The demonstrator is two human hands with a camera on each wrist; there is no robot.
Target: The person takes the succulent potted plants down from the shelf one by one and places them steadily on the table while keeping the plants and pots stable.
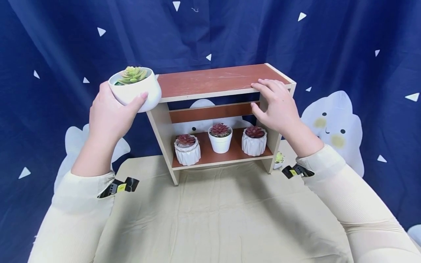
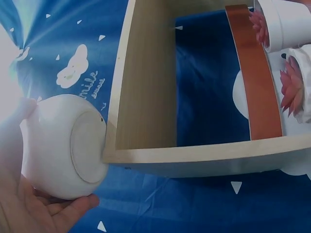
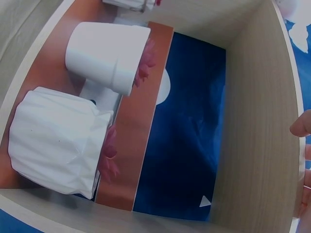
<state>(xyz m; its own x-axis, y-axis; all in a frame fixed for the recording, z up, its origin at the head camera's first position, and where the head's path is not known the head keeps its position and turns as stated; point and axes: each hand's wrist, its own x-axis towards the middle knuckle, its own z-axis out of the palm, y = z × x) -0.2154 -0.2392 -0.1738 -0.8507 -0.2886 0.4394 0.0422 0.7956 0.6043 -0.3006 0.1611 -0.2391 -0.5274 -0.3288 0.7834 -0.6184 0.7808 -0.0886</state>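
My left hand (image 1: 110, 113) grips a rounded white pot (image 1: 139, 93) with a green succulent (image 1: 132, 75) in it, thumb across the front. The pot is raised beside the left end of a small wooden shelf (image 1: 217, 80) with a reddish-brown top. From the left wrist view, the pot's round base (image 2: 88, 147) shows close to the shelf's corner. My right hand (image 1: 276, 104) is at the front edge of the shelf's top, near its right end, fingertips over the board and thumb lower. Part of its thumb (image 3: 302, 124) shows at the board's edge in the right wrist view.
On the lower board stand three white pots with red succulents: a ribbed left pot (image 1: 187, 153), a smooth middle pot (image 1: 220, 140) and a ribbed right pot (image 1: 254, 144). Another small potted plant (image 1: 279, 160) is behind the right side. A beige cloth (image 1: 210, 219) covers the table.
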